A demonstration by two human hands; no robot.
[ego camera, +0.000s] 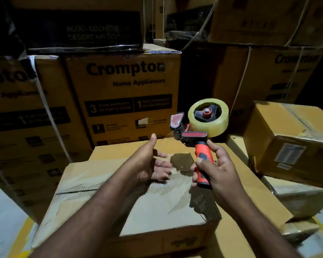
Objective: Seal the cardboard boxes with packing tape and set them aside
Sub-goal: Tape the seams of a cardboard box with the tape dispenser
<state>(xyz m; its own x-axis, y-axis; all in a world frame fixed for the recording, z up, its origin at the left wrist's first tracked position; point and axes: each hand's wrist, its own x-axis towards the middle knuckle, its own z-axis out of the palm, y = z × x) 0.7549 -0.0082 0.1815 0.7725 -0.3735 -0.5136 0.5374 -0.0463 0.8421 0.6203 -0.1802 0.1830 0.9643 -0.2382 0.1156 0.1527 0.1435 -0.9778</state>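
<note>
Tape dispenser (193, 134), red-handled and carrying a clear roll (208, 125), stands upright in the right grip (219, 169), whose fingers curl round the handle, above the far right part of the worn cardboard box (142, 207). Left grip (151, 162) is wide, thumb up, holding nothing, over the box's far middle. Crompton cartons (123, 94) stand stacked behind; a smaller box (287, 142) lies tilted at the right
</note>
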